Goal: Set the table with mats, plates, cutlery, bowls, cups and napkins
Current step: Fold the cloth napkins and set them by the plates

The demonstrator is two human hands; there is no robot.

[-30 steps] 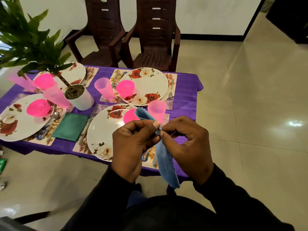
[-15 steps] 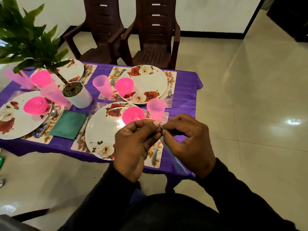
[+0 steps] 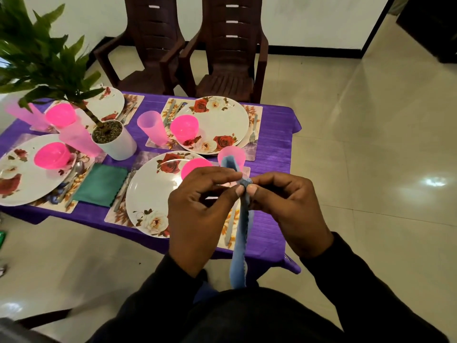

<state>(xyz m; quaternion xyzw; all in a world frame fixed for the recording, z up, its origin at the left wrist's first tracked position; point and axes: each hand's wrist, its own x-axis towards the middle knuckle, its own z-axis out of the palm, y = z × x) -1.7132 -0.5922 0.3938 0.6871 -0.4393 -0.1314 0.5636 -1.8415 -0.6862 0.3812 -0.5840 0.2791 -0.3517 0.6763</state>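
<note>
Your left hand (image 3: 197, 214) and right hand (image 3: 284, 209) meet fingertip to fingertip, both pinching the light blue cloth napkin (image 3: 241, 233), which hangs in a narrow strip over the near edge of the purple-clothed rectangular table (image 3: 274, 134). On that table, floral white plates sit on printed mats with pink plastic bowls and cups; a folded green napkin (image 3: 101, 184) lies left of the nearest plate (image 3: 150, 194), beyond it a potted plant (image 3: 111, 137). Two dark brown plastic chairs (image 3: 227, 53) stand behind the table on glossy cream floor tiles (image 3: 371, 144).
</note>
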